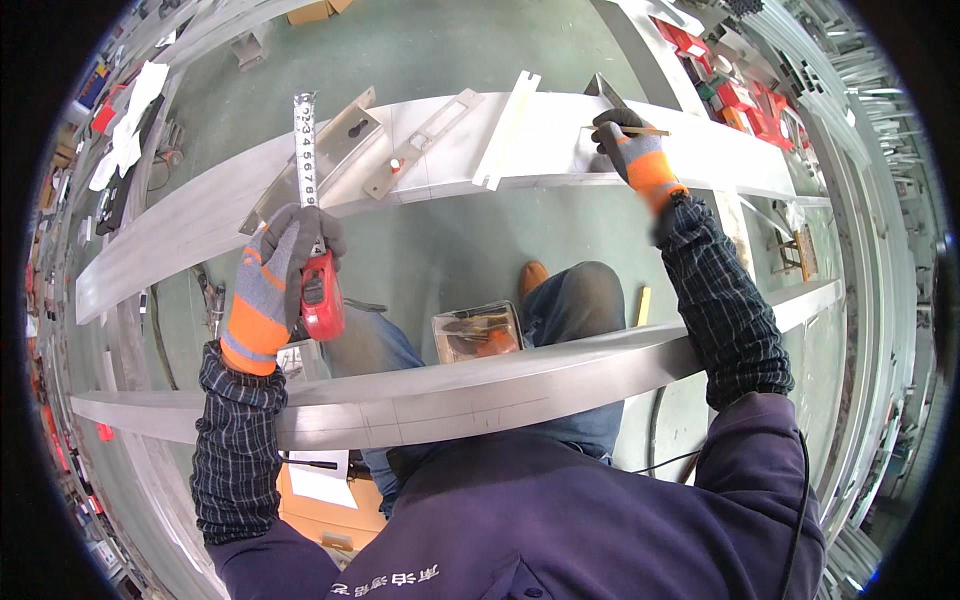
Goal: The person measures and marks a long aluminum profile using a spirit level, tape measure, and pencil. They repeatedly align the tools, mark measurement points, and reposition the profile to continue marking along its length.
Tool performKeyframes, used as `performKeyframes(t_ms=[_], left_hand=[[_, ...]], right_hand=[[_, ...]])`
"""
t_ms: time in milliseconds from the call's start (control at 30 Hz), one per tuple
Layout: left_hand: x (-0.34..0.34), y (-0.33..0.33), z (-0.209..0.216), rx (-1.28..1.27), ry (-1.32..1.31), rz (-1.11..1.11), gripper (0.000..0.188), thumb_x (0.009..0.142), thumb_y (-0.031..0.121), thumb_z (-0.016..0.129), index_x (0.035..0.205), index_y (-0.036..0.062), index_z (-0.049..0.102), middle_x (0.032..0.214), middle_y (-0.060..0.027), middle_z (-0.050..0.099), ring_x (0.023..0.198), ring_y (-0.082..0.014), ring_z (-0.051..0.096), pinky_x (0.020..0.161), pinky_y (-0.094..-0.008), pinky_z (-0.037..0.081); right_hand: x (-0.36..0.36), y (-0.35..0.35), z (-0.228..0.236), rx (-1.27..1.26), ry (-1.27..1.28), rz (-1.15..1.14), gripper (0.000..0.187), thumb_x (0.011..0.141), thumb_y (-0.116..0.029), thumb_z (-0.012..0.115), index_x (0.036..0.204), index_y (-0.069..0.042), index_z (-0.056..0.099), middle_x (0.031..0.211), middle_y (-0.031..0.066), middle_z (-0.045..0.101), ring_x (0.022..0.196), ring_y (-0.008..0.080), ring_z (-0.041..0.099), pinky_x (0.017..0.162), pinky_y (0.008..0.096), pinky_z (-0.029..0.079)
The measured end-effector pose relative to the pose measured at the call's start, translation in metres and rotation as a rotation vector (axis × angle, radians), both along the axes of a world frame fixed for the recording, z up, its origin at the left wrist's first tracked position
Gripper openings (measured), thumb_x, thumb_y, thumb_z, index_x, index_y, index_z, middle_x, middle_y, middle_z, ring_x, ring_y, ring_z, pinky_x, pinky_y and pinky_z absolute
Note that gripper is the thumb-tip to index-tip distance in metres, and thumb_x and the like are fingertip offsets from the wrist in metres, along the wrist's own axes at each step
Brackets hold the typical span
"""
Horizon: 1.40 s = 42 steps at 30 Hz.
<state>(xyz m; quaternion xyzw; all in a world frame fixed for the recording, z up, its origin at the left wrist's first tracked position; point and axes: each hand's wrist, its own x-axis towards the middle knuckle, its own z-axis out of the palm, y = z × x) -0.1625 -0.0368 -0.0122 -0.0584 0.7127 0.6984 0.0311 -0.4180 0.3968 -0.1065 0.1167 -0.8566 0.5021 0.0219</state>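
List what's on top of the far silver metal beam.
Silver angled metal bracket, flat slotted metal plate, red-and-white piece, white strip, dark angled metal piece. The beam beneath them is covered.

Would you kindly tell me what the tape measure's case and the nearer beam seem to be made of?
Tape measure's case: probably smooth red plastic, judging by its rounded, bright shell. Nearer beam: likely metal, satin grey, from its soft sheen.
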Motion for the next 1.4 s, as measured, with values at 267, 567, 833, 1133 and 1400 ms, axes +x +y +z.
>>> performKeyframes(t_ms=[267,567,833,1133,1400], left_hand=[[-0.001,-0.002,-0.005,-0.052,0.062,-0.049,0.029,0.110,0.032,0.059,0.107,0.0039,0.066,0.093,-0.0052,0.068,0.079,-0.0117,0.062,0.069,-0.0270,0.055],[-0.001,-0.005,-0.012,0.125,-0.008,0.004,0.025,0.109,0.027,0.062,0.113,0.0021,0.066,0.097,-0.0071,0.070,0.084,-0.0142,0.064,0.072,-0.0288,0.055],[-0.002,0.005,-0.003,-0.011,-0.028,-0.013,0.036,0.112,0.040,0.053,0.105,0.0054,0.063,0.091,-0.0052,0.065,0.079,-0.0129,0.061,0.070,-0.0281,0.054],[-0.009,-0.033,-0.035,-1.013,0.629,-0.176,0.023,0.103,0.020,0.062,0.119,0.0030,0.065,0.101,-0.0112,0.071,0.089,-0.0252,0.072,0.078,-0.0368,0.059],[0.021,-0.038,0.026,-0.461,0.419,-0.035,0.029,0.112,0.023,0.052,0.128,0.0017,0.063,0.104,-0.0086,0.072,0.089,-0.0177,0.072,0.078,-0.0338,0.061]], right_hand=[[-0.008,0.006,-0.010,-0.023,0.013,-0.039,0.013,0.098,-0.012,0.065,0.103,-0.005,0.074,0.084,0.0067,0.076,0.072,0.0157,0.072,0.064,0.0312,0.056],[-0.013,0.005,-0.011,-0.042,-0.058,-0.099,0.012,0.099,-0.013,0.065,0.104,-0.006,0.073,0.085,0.0052,0.074,0.071,0.0144,0.069,0.064,0.0303,0.056],[0.000,0.001,0.004,-0.169,-0.105,-0.089,0.012,0.101,-0.008,0.062,0.106,-0.003,0.071,0.090,0.0101,0.075,0.077,0.0183,0.072,0.064,0.0308,0.058],[-0.033,0.030,-0.019,-0.077,-0.102,-0.055,0.025,0.105,-0.024,0.060,0.114,-0.004,0.073,0.092,0.0046,0.075,0.073,0.0140,0.068,0.066,0.0275,0.053],[-0.037,0.014,-0.014,-0.135,-0.112,0.033,0.029,0.107,-0.021,0.062,0.125,0.001,0.069,0.101,0.0142,0.076,0.084,0.0212,0.073,0.077,0.0326,0.061]])
